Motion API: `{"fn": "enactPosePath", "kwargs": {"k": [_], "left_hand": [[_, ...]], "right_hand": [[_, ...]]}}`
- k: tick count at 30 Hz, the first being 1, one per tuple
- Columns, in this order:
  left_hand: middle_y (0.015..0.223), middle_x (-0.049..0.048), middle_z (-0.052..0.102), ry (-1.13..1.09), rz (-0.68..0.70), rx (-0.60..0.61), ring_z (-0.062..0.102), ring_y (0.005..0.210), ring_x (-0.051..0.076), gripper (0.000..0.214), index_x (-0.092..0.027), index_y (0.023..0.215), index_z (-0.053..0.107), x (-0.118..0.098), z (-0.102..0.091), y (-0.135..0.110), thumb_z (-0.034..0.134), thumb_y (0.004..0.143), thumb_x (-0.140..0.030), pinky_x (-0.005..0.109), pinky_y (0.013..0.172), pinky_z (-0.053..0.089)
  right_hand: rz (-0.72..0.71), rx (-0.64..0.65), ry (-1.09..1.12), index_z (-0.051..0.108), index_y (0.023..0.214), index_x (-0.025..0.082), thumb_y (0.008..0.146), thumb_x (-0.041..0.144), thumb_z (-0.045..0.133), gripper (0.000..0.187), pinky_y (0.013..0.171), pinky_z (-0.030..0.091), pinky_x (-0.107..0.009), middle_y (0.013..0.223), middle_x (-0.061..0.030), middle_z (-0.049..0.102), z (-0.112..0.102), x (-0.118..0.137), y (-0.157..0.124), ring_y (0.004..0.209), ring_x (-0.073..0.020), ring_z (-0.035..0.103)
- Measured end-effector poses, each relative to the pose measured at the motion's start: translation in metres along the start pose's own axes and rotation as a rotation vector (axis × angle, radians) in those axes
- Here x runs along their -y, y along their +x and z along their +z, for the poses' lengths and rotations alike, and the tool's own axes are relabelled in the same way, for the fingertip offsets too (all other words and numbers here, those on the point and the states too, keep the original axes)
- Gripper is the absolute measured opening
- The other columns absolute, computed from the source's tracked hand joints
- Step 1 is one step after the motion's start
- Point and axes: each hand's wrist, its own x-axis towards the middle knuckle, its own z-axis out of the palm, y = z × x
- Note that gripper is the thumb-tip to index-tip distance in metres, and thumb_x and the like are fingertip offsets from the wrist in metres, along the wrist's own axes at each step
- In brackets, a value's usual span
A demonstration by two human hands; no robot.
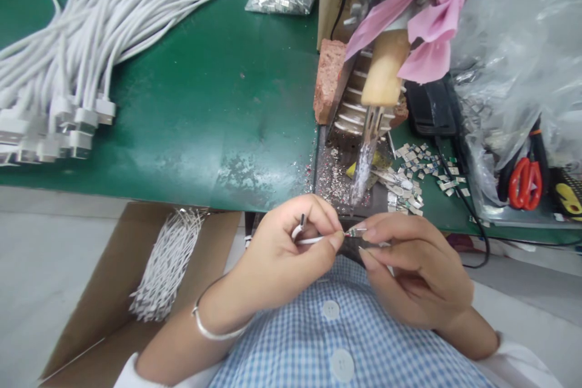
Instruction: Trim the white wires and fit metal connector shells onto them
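Note:
My left hand (295,248) is closed in a pinch on a white cable (311,240) close to its stripped end; another dark-tipped end of cable pokes up between the fingers. Bits of coloured wire show just past the fingertips, meeting a small metal connector (357,232). The fingertips of my right hand (416,264) are closed at that connector, partly covering it. Just above both hands, the silvery tip of a wooden-handled soldering iron (361,176) points down towards me.
White USB cables (86,42) are heaped at the left of the green table (204,115). Below, a cardboard box (109,267) holds more cables. Loose connectors (409,182) lie right of the iron. A brick (328,82), a black adapter (431,106) and red-handled pliers (525,182) are nearby.

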Motion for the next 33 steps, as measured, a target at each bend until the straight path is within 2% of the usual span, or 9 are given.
{"fn": "enactPosePath", "kwargs": {"k": [7,19,25,31,33], "left_hand": [[0.078,-0.0014,0.059,0.001,-0.026,0.000,0.053,0.066,0.008,0.018,-0.016,0.068,0.053,-0.002,0.001,-0.002,0.059,0.080,-0.004,0.018,0.058,0.042],[0.080,0.0008,0.059,0.099,-0.052,0.057,0.049,0.063,0.010,0.013,-0.018,0.072,0.055,0.003,-0.003,-0.012,0.061,0.084,-0.016,0.022,0.054,0.037],[0.081,0.0029,0.058,0.107,-0.105,0.111,0.051,0.067,0.013,0.007,-0.018,0.078,0.057,0.005,-0.007,-0.020,0.063,0.079,-0.019,0.024,0.052,0.035],[0.079,0.0034,0.058,0.110,-0.139,0.104,0.048,0.063,0.013,0.006,-0.017,0.076,0.056,0.008,-0.009,-0.026,0.061,0.078,-0.020,0.024,0.051,0.034],[0.072,0.0015,0.055,0.132,-0.160,0.111,0.045,0.060,0.012,0.010,-0.017,0.072,0.054,0.009,-0.009,-0.027,0.060,0.078,-0.021,0.024,0.050,0.033]], "right_hand": [[0.016,0.023,0.030,0.057,0.084,0.016,0.073,-0.004,0.057,0.023,0.073,0.061,-0.032,0.088,-0.0052,0.061,-0.003,0.002,0.000,0.084,-0.0172,0.068],[0.086,0.033,0.119,0.055,0.082,0.018,0.075,0.001,0.056,0.019,0.070,0.061,-0.032,0.090,-0.0046,0.062,-0.006,0.003,-0.006,0.083,-0.0167,0.068],[0.115,0.049,0.199,0.055,0.082,0.018,0.075,0.002,0.056,0.018,0.069,0.060,-0.032,0.089,-0.0049,0.062,-0.006,0.003,-0.010,0.081,-0.0165,0.067],[0.124,0.088,0.237,0.055,0.083,0.019,0.075,0.002,0.055,0.018,0.069,0.060,-0.033,0.089,-0.0049,0.063,-0.005,0.000,-0.013,0.081,-0.0166,0.067],[0.123,0.118,0.269,0.055,0.082,0.019,0.074,0.003,0.056,0.018,0.069,0.060,-0.032,0.088,-0.0047,0.063,-0.004,0.000,-0.014,0.080,-0.0163,0.066]]}}
